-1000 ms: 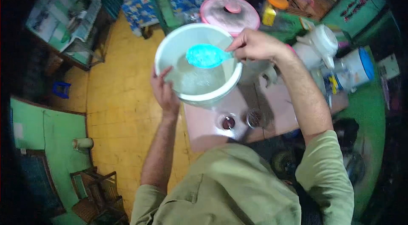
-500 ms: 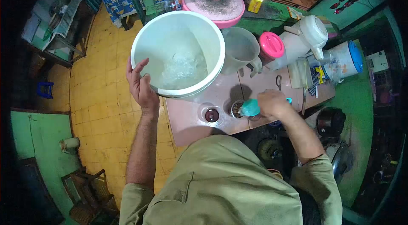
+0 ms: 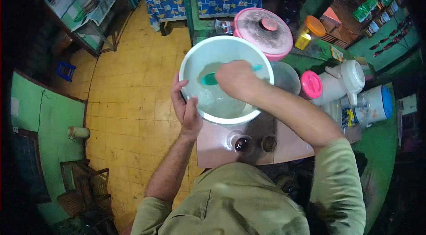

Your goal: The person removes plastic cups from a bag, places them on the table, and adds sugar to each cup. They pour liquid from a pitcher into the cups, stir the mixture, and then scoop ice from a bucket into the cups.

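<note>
A white bucket [image 3: 191, 64] with clear liquid inside stands tilted over the pinkish table [image 3: 213, 144]. My left hand [image 3: 187, 110] grips its left rim. Inside the opening, my right hand [image 3: 237, 80] is closed on a teal scoop [image 3: 209, 79], whose cup is at the liquid and whose handle end shows past the fist. Two glasses are on the table below the bucket: one with dark contents [image 3: 242, 144], and beside it on the right one with brown contents [image 3: 269, 143].
Behind the bucket are a pink lidded container [image 3: 284, 44] and an orange-lidded jar [image 3: 310, 31]. To the right stand a clear pitcher [image 3: 287, 77], a pink-lidded jug [image 3: 311, 85], a white thermos [image 3: 348, 77] and a blue-lidded container [image 3: 377, 104].
My right hand has moved from over the brown-filled glass up into the bucket with the scoop. The view has shifted, so the table and bucket appear farther right and lower.
</note>
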`<action>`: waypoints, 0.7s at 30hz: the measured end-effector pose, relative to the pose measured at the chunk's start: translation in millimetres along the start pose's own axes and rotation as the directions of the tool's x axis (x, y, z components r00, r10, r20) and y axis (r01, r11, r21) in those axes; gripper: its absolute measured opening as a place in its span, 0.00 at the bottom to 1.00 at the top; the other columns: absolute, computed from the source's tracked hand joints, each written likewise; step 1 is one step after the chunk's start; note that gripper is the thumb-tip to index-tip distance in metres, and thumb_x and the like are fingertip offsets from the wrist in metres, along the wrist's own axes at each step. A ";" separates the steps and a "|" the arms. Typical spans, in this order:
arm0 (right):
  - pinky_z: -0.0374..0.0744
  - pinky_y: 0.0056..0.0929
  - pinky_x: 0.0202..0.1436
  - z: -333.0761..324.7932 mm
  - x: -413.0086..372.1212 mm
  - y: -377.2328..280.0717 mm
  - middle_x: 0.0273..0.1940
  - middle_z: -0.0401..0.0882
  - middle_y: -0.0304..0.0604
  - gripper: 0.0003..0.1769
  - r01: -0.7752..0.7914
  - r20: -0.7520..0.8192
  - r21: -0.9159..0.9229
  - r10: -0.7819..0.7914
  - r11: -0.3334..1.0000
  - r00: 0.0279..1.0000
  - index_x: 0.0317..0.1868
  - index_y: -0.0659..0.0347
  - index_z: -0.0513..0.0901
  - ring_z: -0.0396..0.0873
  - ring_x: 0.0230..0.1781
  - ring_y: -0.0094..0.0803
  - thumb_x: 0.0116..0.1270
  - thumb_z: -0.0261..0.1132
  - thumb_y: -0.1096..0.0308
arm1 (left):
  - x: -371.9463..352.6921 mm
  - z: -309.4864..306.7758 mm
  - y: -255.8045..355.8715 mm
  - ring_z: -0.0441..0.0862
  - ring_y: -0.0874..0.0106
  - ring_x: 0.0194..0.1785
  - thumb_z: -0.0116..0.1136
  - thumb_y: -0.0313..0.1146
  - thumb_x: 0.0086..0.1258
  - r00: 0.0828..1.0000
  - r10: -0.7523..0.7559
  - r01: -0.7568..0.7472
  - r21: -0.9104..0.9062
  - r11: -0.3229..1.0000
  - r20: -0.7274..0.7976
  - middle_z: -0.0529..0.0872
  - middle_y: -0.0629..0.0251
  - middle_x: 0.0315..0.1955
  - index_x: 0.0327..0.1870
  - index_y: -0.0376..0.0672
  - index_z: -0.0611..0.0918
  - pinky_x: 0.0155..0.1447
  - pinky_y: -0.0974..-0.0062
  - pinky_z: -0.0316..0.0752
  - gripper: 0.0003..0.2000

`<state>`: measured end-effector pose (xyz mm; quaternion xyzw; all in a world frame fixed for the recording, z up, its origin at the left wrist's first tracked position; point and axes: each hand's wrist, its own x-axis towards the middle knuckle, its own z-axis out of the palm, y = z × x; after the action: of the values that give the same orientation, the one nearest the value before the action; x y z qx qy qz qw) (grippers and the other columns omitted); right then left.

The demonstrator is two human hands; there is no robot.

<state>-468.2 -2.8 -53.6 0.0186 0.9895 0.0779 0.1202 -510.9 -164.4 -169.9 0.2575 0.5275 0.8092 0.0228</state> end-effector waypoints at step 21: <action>0.80 0.45 0.44 89.1 124.0 9.7 0.39 0.88 0.50 0.15 0.373 0.524 0.171 -0.405 0.912 0.749 0.39 0.62 0.90 0.85 0.42 0.43 0.51 0.63 0.70 | -0.4 0.1 2.5 0.57 0.56 0.77 0.50 0.26 0.59 1.000 -0.003 0.003 0.057 0.998 -0.003 0.56 0.44 0.75 0.57 0.41 0.72 0.79 0.56 0.48 0.21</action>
<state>-566.9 27.0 -166.6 -0.1630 0.8967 0.0152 0.4113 -509.9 -165.6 -167.9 0.2562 0.5506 0.7943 0.0160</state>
